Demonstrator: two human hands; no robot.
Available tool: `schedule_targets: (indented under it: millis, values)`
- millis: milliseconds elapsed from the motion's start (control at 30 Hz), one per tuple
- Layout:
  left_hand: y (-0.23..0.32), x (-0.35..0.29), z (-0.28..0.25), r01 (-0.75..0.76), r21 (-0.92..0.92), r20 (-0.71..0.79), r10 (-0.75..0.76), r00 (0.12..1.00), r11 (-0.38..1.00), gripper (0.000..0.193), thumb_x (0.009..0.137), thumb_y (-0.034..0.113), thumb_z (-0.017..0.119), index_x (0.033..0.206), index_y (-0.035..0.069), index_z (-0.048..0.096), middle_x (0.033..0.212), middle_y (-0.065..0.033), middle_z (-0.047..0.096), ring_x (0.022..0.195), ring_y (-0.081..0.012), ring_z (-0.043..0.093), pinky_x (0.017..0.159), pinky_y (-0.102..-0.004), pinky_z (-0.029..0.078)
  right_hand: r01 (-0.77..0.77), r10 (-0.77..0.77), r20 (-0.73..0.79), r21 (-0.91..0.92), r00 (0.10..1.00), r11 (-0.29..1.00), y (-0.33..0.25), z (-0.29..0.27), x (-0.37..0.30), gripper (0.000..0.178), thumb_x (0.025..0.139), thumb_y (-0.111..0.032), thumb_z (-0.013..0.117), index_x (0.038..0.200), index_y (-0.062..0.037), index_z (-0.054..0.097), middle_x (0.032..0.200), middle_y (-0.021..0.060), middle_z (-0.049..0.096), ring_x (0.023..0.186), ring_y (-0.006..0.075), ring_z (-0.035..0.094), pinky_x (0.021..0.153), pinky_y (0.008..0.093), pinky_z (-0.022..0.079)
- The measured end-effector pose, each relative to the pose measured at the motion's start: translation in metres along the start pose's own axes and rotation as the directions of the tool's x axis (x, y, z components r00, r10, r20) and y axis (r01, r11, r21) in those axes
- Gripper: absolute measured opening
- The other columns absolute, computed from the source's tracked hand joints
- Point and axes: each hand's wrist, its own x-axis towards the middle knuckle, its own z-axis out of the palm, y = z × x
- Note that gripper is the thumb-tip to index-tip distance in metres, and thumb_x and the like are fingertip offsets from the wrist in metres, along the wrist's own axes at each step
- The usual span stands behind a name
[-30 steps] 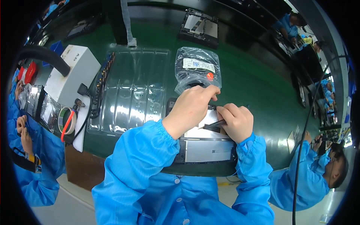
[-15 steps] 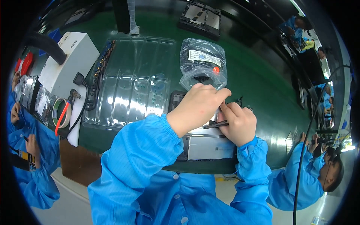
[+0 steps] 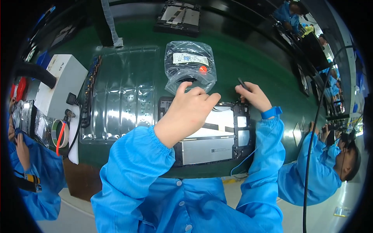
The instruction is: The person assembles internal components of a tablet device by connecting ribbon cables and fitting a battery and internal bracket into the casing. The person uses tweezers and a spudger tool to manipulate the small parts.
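An opened tablet-like device [image 3: 244,150] lies in front of me, with a black frame, silver panels and a grey battery [image 3: 206,150] along its near side. My left hand [image 3: 189,112] hovers over its far left part, fingers apart and nothing seen in them. At the far right corner of the device, my right hand [image 3: 254,96] is closed on dark tweezers [image 3: 242,83]. Their tips are hard to make out. Just beyond the device sits a clear plastic bag [image 3: 190,64] of black parts, bearing a white label and a red-orange sticker.
To the left lies a clear compartment tray [image 3: 124,105] with small bits in it. Beyond that stand a white box [image 3: 62,83] with a black hose and a tape roll [image 3: 60,132]. Another opened device [image 3: 178,17] is at the back. Co-workers sit on both sides.
My hands have parted: the left moved left over the device, the right moved to its far right corner. The tweezers turned and now point up from the right hand. The view has shifted.
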Motion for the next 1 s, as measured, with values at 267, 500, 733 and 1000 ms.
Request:
schedule_targets:
  millis: [267,500,733,1000]
  values:
    - [-0.005,-0.006,-0.002,0.061,-0.091,0.046,-0.057,0.997,0.994,0.033,0.075,-0.003,0.049,0.102,0.011,0.062,0.093,-0.0062,0.063,0.099,-0.0206,0.054,0.099,-0.0454,0.027,0.245,-0.199,-0.199,0.24,0.96,0.939,-0.019,0.002,-0.039,0.022,0.077,-0.01,0.065,0.096,0.001,0.064,0.077,0.0003,0.06,0.067,0.0058,0.053,0.062,0.0185,0.042]
    - [-0.004,-0.006,-0.003,0.006,-0.091,0.077,0.001,0.997,0.996,0.029,0.076,-0.002,0.05,0.095,0.012,0.066,0.102,-0.001,0.063,0.101,-0.0193,0.053,0.1,-0.0478,0.025,0.253,-0.102,-0.4,0.346,0.911,0.904,0.007,0.018,-0.077,0.024,0.074,-0.001,0.067,0.097,0.0011,0.064,0.076,-0.0024,0.057,0.064,0.0016,0.048,0.056,0.0146,0.037]
    - [0.003,-0.005,-0.006,-0.026,0.082,0.101,0.017,0.995,0.996,0.026,0.074,-0.001,0.054,0.093,0.012,0.067,0.103,0.0018,0.062,0.102,-0.0179,0.051,0.101,-0.0495,0.024,0.222,-0.081,-0.416,0.304,0.906,0.926,0.018,0.028,-0.073,0.021,0.074,-0.005,0.068,0.094,-0.0009,0.066,0.072,-0.0032,0.057,0.057,0.0001,0.038,0.049,0.0164,0.027]
    - [0.014,-0.001,-0.005,-0.145,0.253,0.032,0.141,0.989,0.957,0.015,0.071,0.006,0.056,0.081,0.011,0.066,0.094,0.0012,0.062,0.094,-0.0176,0.054,0.098,-0.0527,0.028,0.184,-0.177,-0.51,-0.038,0.842,0.982,0.011,0.037,-0.077,0.024,0.074,-0.007,0.068,0.097,-0.0002,0.065,0.076,0.0049,0.063,0.068,0.0091,0.057,0.061,0.0201,0.044]
